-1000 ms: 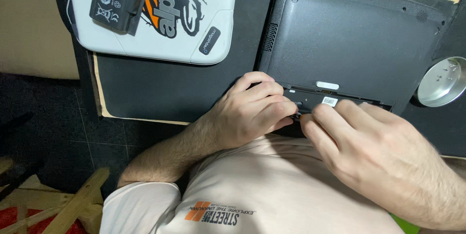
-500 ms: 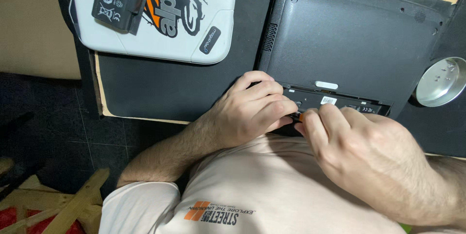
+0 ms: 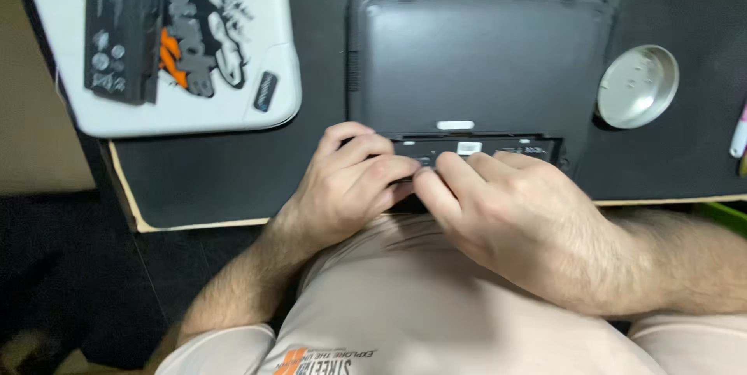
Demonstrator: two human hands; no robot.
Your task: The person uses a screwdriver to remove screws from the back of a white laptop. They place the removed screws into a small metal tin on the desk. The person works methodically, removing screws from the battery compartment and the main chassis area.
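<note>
At the laptop's (image 3: 475, 56) open bay, hands (image 3: 350, 184) now closer together.

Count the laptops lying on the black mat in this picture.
2: a dark laptop upside down, centre, under both hands; a white stickered laptop at upper left. Others may lie outside the frame.

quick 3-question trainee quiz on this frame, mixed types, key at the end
1. True or false: the dark laptop lies bottom side up on the black mat.
2. Where do the left hand and right hand meet? A) at the open bay on the laptop's near edge B) at the round dish C) on the white laptop
3. What lies on top of the white stickered laptop?

Key:
1. True.
2. A. Whether either grip holds anything cannot be told.
3. A long black battery pack.
</note>
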